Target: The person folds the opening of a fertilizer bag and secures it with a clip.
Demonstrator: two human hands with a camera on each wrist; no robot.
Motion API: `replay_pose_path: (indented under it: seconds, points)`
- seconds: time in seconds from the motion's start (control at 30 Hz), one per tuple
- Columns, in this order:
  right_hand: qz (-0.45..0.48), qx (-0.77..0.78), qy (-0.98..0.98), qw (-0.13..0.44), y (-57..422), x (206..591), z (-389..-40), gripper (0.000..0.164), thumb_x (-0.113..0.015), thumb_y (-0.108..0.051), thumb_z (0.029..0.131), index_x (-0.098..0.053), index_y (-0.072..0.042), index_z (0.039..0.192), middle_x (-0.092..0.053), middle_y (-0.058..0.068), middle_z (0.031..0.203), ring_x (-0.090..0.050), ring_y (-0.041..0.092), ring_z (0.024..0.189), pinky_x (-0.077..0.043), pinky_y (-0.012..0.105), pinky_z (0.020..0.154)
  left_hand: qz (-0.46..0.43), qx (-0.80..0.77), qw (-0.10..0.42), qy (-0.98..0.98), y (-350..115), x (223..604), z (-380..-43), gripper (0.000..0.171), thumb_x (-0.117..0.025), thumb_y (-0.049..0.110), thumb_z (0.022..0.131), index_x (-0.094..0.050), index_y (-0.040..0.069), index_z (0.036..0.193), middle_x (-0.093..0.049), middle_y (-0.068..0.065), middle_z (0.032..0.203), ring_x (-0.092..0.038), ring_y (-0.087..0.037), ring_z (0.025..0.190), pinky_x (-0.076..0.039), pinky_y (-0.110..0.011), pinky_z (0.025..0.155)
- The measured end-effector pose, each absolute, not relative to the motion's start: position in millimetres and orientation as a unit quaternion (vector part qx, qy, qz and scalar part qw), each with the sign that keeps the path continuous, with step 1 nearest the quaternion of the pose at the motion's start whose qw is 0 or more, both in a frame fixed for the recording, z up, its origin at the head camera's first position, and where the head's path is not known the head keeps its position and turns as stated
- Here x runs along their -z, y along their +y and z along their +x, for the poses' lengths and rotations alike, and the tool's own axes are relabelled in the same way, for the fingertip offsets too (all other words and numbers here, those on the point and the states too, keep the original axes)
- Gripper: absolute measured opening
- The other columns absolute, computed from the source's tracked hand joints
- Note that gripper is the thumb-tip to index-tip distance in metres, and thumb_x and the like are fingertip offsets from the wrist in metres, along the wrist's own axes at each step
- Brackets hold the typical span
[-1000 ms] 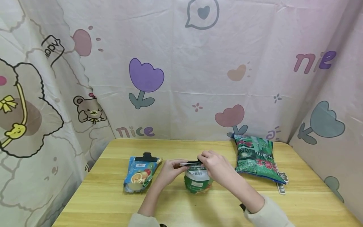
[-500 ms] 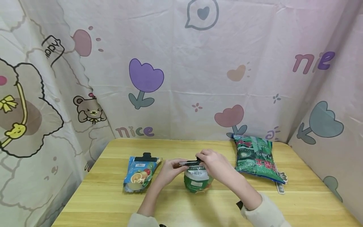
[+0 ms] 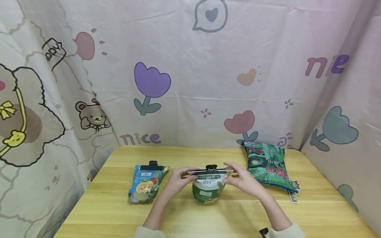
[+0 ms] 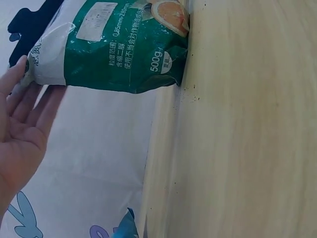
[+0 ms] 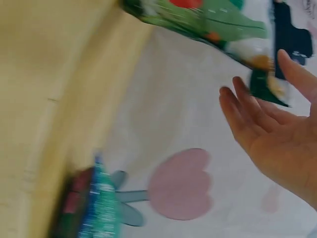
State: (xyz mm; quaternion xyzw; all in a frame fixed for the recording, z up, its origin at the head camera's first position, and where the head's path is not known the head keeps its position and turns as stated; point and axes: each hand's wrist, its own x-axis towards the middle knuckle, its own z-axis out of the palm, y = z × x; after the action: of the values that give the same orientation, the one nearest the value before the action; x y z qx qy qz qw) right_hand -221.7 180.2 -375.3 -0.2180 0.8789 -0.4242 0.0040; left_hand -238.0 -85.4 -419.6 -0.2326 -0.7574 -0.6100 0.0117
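Observation:
A green and white plastic bag (image 3: 205, 195) of fertiliser-like product, marked 500g, stands upright on the table in the head view. A wide black bag clip (image 3: 212, 169) runs along its top edge. My left hand (image 3: 179, 179) pinches the bag's upper left corner at the clip's end, thumb in front, fingers behind in the left wrist view. My right hand (image 3: 246, 182) is spread by the clip's other end. In the right wrist view, its fingers (image 5: 237, 111) are loosely extended around the bag's corner (image 5: 270, 89).
To the left lies a blue fruit-printed bag (image 3: 144, 186) with its own black clip (image 3: 151, 166). A fuller green bag (image 3: 266, 165) lies at the back right, over a flat printed piece (image 3: 293, 197). A patterned cloth (image 3: 190, 119) hangs behind the wooden table (image 3: 119, 218).
My right hand has left the clip's handle in the middle and moved right to its right end, fingers loosening. The clip now shows whole across the bag. My left hand has stayed put.

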Motion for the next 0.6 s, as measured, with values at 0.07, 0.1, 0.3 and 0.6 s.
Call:
replay_pose_path:
  seconds: [0.07,0.1,0.3,0.6]
  points:
    - [-0.192,0.481,0.854,0.05,184,385,-223,0.063,-0.067,-0.023,0.085,-0.036,-0.003,0.137,-0.051,0.017,0.118,-0.048,0.038,0.11,-0.044,0.048,0.086,-0.224,0.595,0.002,-0.772,-85,421,-236,0.035,-0.065,0.022,0.087,-0.062,0.008,0.119,-0.058,-0.013,0.117,-0.056,-0.029,0.103,-0.05,-0.035,0.08]
    - [-0.179,0.506,0.841,0.073,185,390,-224,0.062,-0.067,-0.022,0.085,-0.036,-0.002,0.135,-0.051,0.017,0.117,-0.048,0.039,0.111,-0.045,0.046,0.086,-0.221,0.584,-0.005,-0.781,-85,422,-236,0.039,-0.066,0.024,0.087,-0.059,0.007,0.122,-0.057,-0.014,0.118,-0.055,-0.031,0.105,-0.049,-0.038,0.081]
    - [-0.119,0.548,0.814,0.152,178,408,-221,0.068,-0.067,-0.023,0.086,-0.031,0.014,0.13,-0.048,0.021,0.118,-0.044,0.043,0.114,-0.039,0.051,0.091,-0.223,0.532,-0.066,-0.814,-81,423,-230,0.042,-0.067,0.028,0.085,-0.056,0.001,0.115,-0.059,-0.012,0.108,-0.051,-0.034,0.107,-0.044,-0.046,0.087]
    - [-0.117,0.563,0.799,0.174,163,417,-220,0.082,-0.061,-0.027,0.09,-0.012,0.016,0.138,-0.028,0.035,0.134,-0.034,0.047,0.119,-0.035,0.054,0.093,-0.227,0.552,-0.112,-0.794,-71,426,-229,0.042,-0.063,0.024,0.088,-0.05,-0.004,0.117,-0.058,-0.01,0.104,-0.054,-0.029,0.102,-0.045,-0.041,0.086]
